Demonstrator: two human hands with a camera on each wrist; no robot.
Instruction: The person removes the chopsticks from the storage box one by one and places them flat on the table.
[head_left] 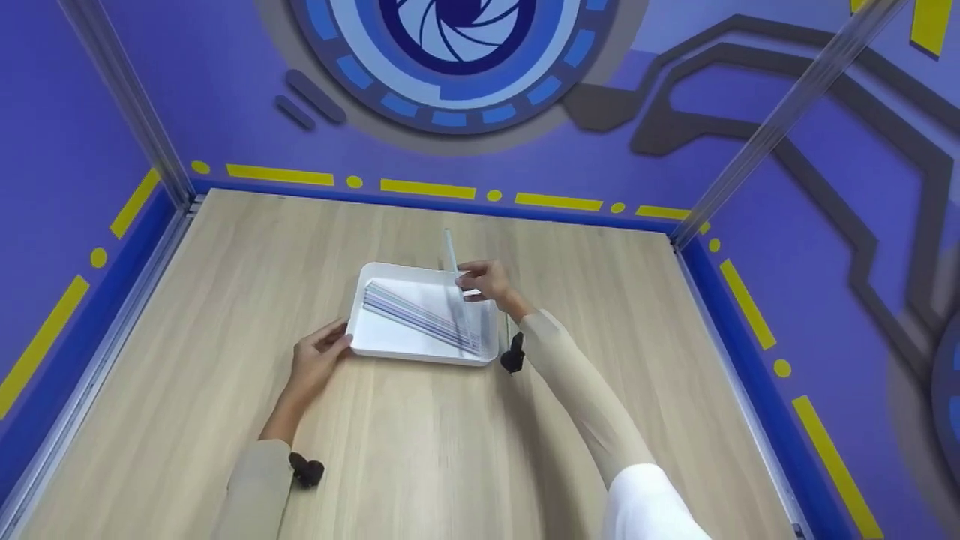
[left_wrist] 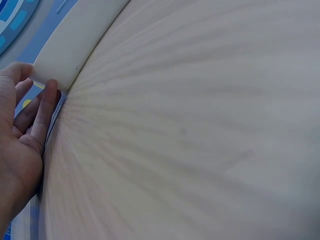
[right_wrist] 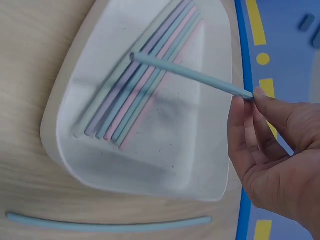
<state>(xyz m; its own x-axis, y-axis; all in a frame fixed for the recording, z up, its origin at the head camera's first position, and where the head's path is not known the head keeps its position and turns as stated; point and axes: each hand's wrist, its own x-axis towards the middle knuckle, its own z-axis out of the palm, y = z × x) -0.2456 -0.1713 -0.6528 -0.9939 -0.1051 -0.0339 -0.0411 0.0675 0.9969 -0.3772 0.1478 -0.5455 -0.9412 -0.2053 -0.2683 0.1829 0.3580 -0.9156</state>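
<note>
A white tray (head_left: 412, 351) sits on the table with several pastel straws (head_left: 420, 316) lying side by side in it, slanting across its floor. My left hand (head_left: 319, 358) holds the tray's near left corner, thumb at the rim and a finger against the lower edge in the left wrist view. Over the tray's far right part, my right hand (head_left: 486, 280) pinches a light blue straw (right_wrist: 192, 76) near one end between thumb and fingertips. That straw is raised above the others, its free end pointing away from the hand.
Another light blue straw (right_wrist: 110, 225) lies on the wooden table (head_left: 405, 435) just right of the tray. Purple-blue printed panels (head_left: 225, 120) with metal posts stand along the back and sides of the table.
</note>
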